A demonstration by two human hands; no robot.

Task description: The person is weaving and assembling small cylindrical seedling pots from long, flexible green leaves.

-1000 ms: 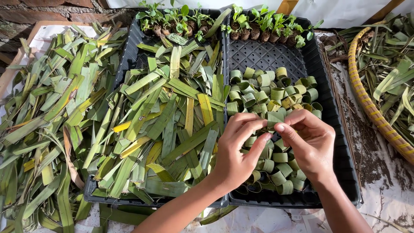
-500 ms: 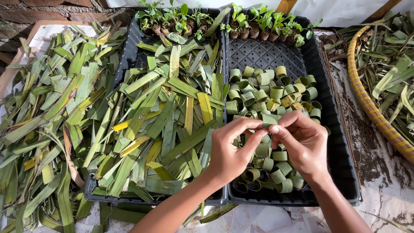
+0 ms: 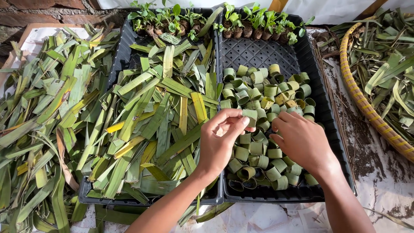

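Two black trays sit side by side, and the right tray [image 3: 332, 129] serves as the marker for everything else. The left tray [image 3: 118, 60] touches it along its left wall and is heaped with long flat leaf strips [image 3: 159, 112], green and yellow, lying crosswise over one another. Further left of it, beyond the left tray, more leaves [image 3: 39, 121] spread loose over the ground. To the right of the right tray, well apart, a woven basket [image 3: 366, 103] with a yellow rim holds more cut leaves. Along the far wall of the right tray stands a row of seedlings [image 3: 258, 21] in small pots, and the row runs on across the far end of the left tray.

Inside the right tray, from its middle to its near wall, lies a pile of leaf rings [image 3: 263, 99], short green strips rolled into little cups, some upright, some tipped over.

Both hands hover over the near half of that pile. The left hand [image 3: 220, 142] reaches in across the shared wall, fingers curled, its thumb and fingertips pinching one ring [image 3: 250, 115] held just above the heap. The right hand [image 3: 302, 140] lies palm down just beside it, fingers loosely bent toward the held ring, fingertips close to it; whether they grip it I cannot tell, since the back of the hand hides them.
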